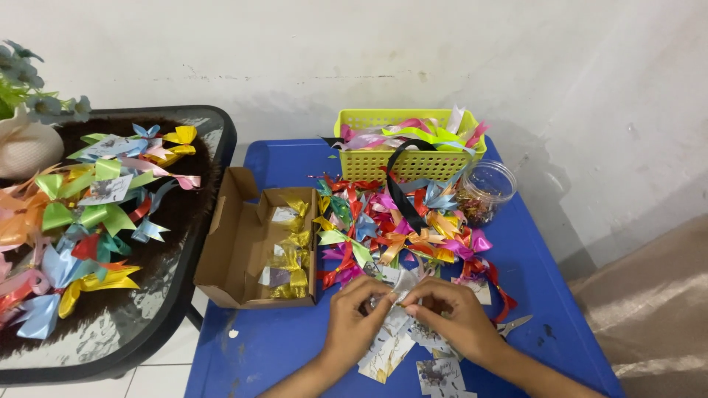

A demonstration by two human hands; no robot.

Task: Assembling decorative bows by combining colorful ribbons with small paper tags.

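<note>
1. Currently both hands meet at 6 o'clock on the blue table point(295, 346). Left hand point(352, 322) and right hand point(456, 315) each pinch narrowly on one small clear plastic sleeve point(400, 289), fingertips almost touching; this looks like a two-sided grip to keep the flimsy piece taut.
2. Printed paper cards point(383, 355) lie under and just below the hands, within easy reach.
3. Ribbon bow pile point(398, 225) sits at 12 o'clock of the hands, touching the yellow basket point(369, 163) behind it, which also holds ribbon.
4. Clear plastic jar point(487, 190) stands at 1 o'clock, beside the basket.
5. Open cardboard box point(236, 247) at 10 o'clock holds gold bows point(293, 258) in packets, flaps laid out flat.
6. Scissors point(512, 324) lie at 3 o'clock, just beside the right wrist.
7. Open room: bare blue surface at 8 o'clock and 4 o'clock; the table's right edge is near.
8. Dark glass side table point(214, 147) at 9 o'clock carries more bows.
</note>
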